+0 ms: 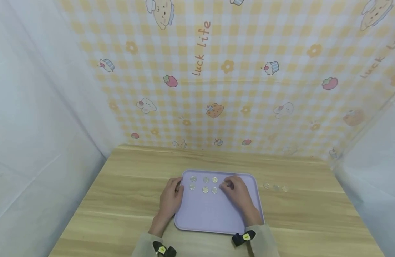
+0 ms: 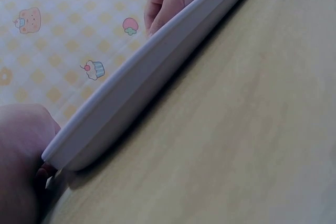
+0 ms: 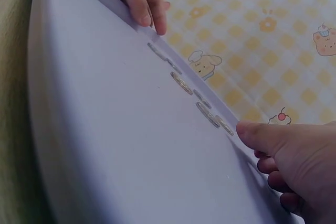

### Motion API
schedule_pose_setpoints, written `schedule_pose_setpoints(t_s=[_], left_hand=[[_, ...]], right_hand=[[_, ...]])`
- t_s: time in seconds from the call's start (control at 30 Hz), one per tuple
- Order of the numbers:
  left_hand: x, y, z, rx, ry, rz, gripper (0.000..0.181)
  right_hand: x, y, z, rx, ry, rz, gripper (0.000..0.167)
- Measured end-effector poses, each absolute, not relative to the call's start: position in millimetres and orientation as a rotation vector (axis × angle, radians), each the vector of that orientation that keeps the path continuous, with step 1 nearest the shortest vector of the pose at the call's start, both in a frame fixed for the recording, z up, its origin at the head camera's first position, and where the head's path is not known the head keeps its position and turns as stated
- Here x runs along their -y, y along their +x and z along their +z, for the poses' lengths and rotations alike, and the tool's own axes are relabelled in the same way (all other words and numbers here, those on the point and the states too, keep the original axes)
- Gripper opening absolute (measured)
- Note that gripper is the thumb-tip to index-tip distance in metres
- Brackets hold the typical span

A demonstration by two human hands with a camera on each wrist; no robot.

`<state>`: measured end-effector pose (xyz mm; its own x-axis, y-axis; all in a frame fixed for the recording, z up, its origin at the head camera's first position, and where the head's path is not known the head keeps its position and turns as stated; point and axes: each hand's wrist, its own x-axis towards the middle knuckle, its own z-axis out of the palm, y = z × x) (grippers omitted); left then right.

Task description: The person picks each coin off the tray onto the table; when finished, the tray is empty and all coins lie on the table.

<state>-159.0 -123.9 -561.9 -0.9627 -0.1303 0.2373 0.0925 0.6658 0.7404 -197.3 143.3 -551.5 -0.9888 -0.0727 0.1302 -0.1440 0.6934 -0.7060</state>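
A lilac rectangular tray [image 1: 207,214] lies on the wooden table, also seen edge-on in the left wrist view. My left hand [image 1: 171,198] grips its left rim, thumb on top and some fingers underneath in the left wrist view. Several round metallic coins [image 1: 205,190] lie in two rows in the tray's far half. My right hand [image 1: 239,192] is over the tray just right of these coins. In the right wrist view the right hand [image 3: 299,166] has its thumb straight beside the nearest coin [image 3: 224,125] and its other fingers curled; whether anything is between them is hidden.
Three more coins [image 1: 276,187] lie in a row on the wooden table [image 1: 300,221], right of the tray. Behind the table hangs a yellow checked cloth [image 1: 229,89]. White sheets [image 1: 40,142] stand on both sides.
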Motion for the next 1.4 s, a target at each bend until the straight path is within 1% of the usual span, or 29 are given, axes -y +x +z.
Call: schedule_pose_setpoints(t_s=[0.27,0.63,1.03,1.3,1.4], left_hand=[[125,-158,-562,2.606,0.002,-1.165,0.035],[126,-158,-560,2.568,-0.022,-1.167,0.036],[127,-158,-563,2.577,-0.001,-1.19,0.036],[125,-159,-563,2.596,0.004,-1.19,0.036],[125,-159,-563,2.595,-0.004,-1.179,0.037]], right_hand=[[-144,-195,-553,2.767,0.18,1.158,0.023],[-144,-197,-545,2.661,0.302,1.307,0.02],[-174,-199,-530,2.543,0.298,1.274,0.017],[-206,-199,-527,2.455,0.129,1.272,0.02],[-216,-199,-522,2.463,0.012,1.328,0.023]])
